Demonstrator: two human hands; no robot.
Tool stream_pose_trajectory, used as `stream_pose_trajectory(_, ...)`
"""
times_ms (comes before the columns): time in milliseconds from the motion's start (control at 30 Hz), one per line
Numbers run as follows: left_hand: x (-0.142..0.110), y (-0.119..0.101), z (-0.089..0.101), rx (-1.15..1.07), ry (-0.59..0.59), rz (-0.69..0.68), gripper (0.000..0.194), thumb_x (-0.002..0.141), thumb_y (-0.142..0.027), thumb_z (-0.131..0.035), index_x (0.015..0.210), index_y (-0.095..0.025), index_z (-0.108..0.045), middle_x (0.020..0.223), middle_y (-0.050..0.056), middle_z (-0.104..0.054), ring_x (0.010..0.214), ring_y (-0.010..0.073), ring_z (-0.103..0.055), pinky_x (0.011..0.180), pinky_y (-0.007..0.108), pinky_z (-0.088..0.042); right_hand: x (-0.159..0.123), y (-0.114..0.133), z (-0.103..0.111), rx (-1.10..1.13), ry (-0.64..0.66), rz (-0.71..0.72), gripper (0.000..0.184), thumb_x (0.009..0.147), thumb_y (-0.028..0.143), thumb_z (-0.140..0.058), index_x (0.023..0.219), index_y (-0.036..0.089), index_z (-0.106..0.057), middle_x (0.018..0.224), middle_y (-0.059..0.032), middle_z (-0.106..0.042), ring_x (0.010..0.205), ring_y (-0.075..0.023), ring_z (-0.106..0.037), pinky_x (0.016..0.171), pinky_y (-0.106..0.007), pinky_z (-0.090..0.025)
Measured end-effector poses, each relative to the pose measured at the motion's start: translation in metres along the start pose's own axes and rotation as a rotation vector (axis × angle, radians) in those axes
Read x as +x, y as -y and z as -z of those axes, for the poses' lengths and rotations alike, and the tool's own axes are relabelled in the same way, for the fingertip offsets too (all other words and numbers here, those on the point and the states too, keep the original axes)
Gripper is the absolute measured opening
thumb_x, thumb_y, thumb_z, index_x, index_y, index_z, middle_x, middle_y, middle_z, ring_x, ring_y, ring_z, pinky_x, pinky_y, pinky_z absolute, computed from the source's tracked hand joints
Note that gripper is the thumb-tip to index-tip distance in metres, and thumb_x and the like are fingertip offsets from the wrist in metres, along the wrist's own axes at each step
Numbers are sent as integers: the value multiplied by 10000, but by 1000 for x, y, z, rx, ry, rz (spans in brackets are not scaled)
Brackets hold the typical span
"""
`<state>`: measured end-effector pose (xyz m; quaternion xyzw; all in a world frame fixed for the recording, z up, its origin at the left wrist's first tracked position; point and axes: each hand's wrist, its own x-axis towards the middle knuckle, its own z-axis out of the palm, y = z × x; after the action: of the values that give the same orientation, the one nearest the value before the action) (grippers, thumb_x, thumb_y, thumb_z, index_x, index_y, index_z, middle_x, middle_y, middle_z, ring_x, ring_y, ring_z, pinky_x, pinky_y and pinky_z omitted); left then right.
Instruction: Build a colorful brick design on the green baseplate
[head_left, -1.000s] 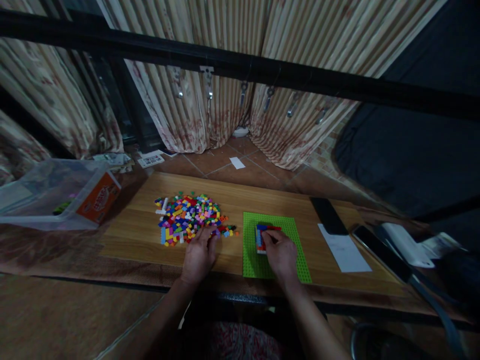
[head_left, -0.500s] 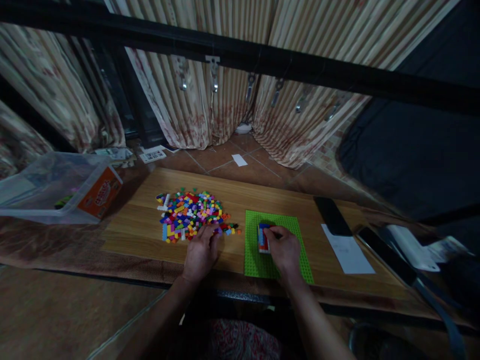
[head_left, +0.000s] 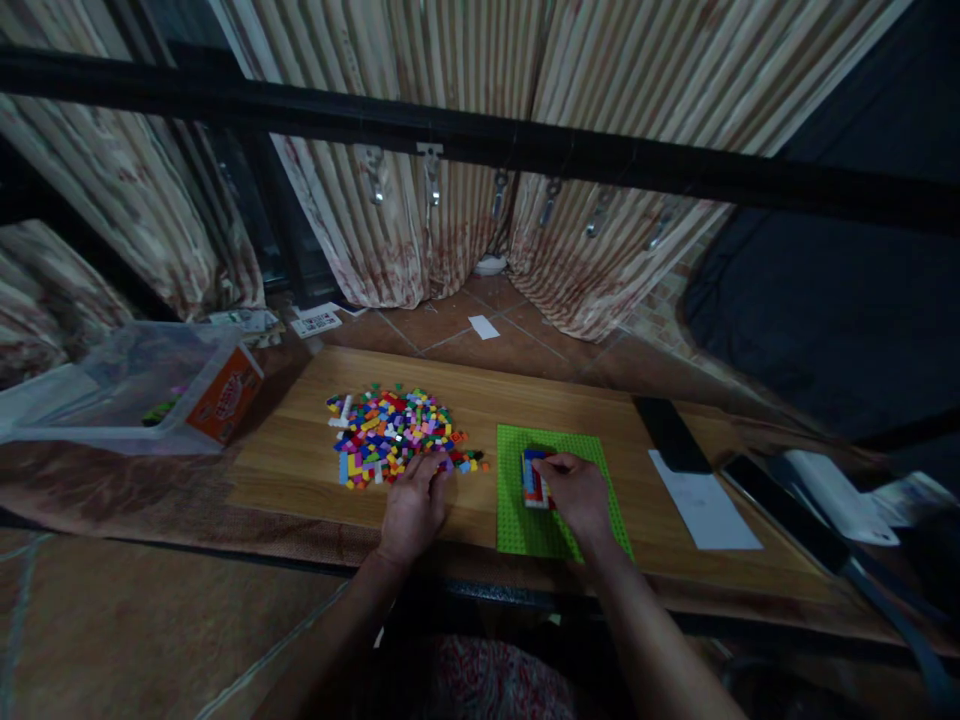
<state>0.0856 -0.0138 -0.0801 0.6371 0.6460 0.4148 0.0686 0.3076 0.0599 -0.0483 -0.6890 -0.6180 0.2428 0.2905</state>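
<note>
My right hand (head_left: pixel 581 495) is over a green studded baseplate (head_left: pixel 517 535), its thumb and fingertips pinched at the right side of a small brick build (head_left: pixel 534 482). Blue, red and white bricks show in this build; the brick under my fingertips is mostly covered. Along the near right edge of a loose pile of colourful building bricks (head_left: pixel 397 430) rests my left hand (head_left: pixel 415 508). Its fingers are bent but apart from the thumb, and I see nothing held between them.
A wooden board (head_left: pixel 292 440) carries the bricks and baseplate. At the right are a dark phone (head_left: pixel 671 434), white paper (head_left: pixel 705 510) and another dark device (head_left: pixel 784 510). A clear plastic bin (head_left: pixel 142 435) with an orange label stands left. A dark bar (head_left: pixel 480 135) crosses beyond.
The whole view has shifted slightly, so everything sits a little further right and lower. My right fingertips have moved slightly upward along the brick build; my left hand stays by the pile.
</note>
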Motion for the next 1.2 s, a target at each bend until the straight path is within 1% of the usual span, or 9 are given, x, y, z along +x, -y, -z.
stream_pose_trajectory(100,0,1,1,-44,6,-1,265,889,-177,-458,1129,-204,-567,1079,74,-648,1020,195,-609,896,328,-500,-10,5,-1,86,-82,53,306,774,458,-564,749,190,-709,726,-60,-705,646,-200,-630,601,-299,-428)
stream_pose_trajectory(167,-1,0,2,-67,5,13,287,889,-181,-458,1157,-201,-559,1113,80,-644,1052,197,-600,922,336,-491,-20,15,-7,179,-72,149,313,800,458,-546,809,188,-704,806,-69,-707,715,-198,-633,659,-304,-449)
stream_pose_trajectory(267,-1,-1,4,-119,7,47,315,885,-192,-472,1190,-192,-550,1158,86,-637,1093,203,-589,954,347,-475,-36,34,-21,282,106,302,285,814,428,-555,921,205,-697,896,-60,-694,785,-182,-620,729,-306,-464)
stream_pose_trajectory(333,-2,-1,6,-171,22,75,321,883,-200,-481,1196,-188,-553,1161,89,-640,1082,201,-597,952,345,-476,-42,46,-34,319,216,338,303,806,417,-579,1008,217,-684,937,-52,-683,794,-172,-611,746,-305,-469)
stream_pose_trajectory(467,-2,1,11,-286,30,135,315,886,-240,-497,1188,-195,-577,1145,89,-648,1033,196,-619,925,343,-488,-45,59,-56,427,325,295,358,769,406,-632,1076,225,-666,960,-39,-679,781,-164,-613,749,-306,-482)
stream_pose_trajectory(600,-2,7,13,-460,20,174,311,882,-271,-519,1177,-211,-596,1143,81,-652,1013,194,-625,894,331,-497,-44,65,-69,610,393,220,310,755,390,-647,1016,231,-693,903,-26,-695,813,-174,-634,754,-304,-499)
stream_pose_trajectory(733,-2,11,14,-630,27,223,296,864,-292,-557,1140,-209,-623,1084,70,-674,916,178,-640,837,311,-509,-46,69,-78,779,430,128,312,718,392,-682,977,219,-705,884,-27,-700,790,-170,-635,742,-303,-510)
stream_pose_trajectory(1000,-2,13,15,-815,17,291,248,801,-311,-640,1010,-184,-685,936,59,-697,809,168,-647,757,300,-531,-49,75,-82,919,458,31,306,659,392,-733,909,218,-720,785,-6,-690,661,-129,-589,626,-261,-493)
stream_pose_trajectory(1200,1,9,18,-920,1,374,234,740,-318,-698,916,-165,-707,866,55,-718,744,168,-662,720,310,-553,-54,79,-81,982,457,-61,292,604,378,-770,841,211,-735,690,4,-685,604,-122,-572,622,-276,-489)
